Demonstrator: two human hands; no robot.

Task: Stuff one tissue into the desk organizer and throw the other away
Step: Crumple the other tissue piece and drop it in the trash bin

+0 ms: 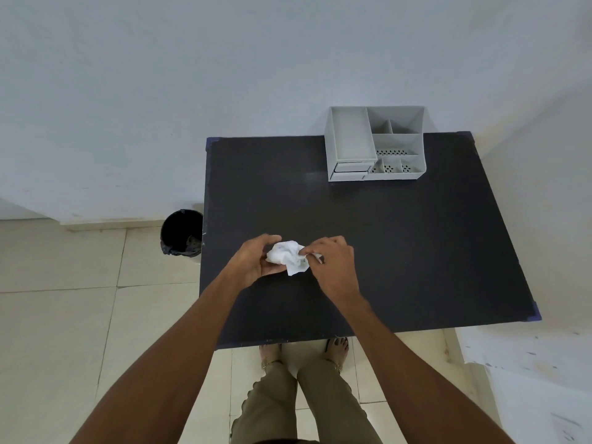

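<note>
Nearest the camera, two bare forearms reach forward over the near edge of a black table (400, 251), with trouser legs and sandalled feet showing below that edge on the tiled floor. Over the near-left part of the tabletop, the left hand (253, 262) cups a crumpled white tissue (286, 256) in curled fingers, closed around its left side. The right hand (333, 267) meets it from the other side, thumb and fingertips pinched on white paper at the wad's right edge. The wad is lumpy with no clear long axis; one loose corner hangs down toward the near side. Whether this is one tissue or two pressed together cannot be told, since the fingers hide part of it.

Left of the table, on the floor, stands a round bin (182, 233) lined with a black bag; its inside is too dark to read. At the far right of the tabletop sits a grey desk organizer (374, 144), against the pale wall, its open compartments facing up, with a drawer front low on its left half.
</note>
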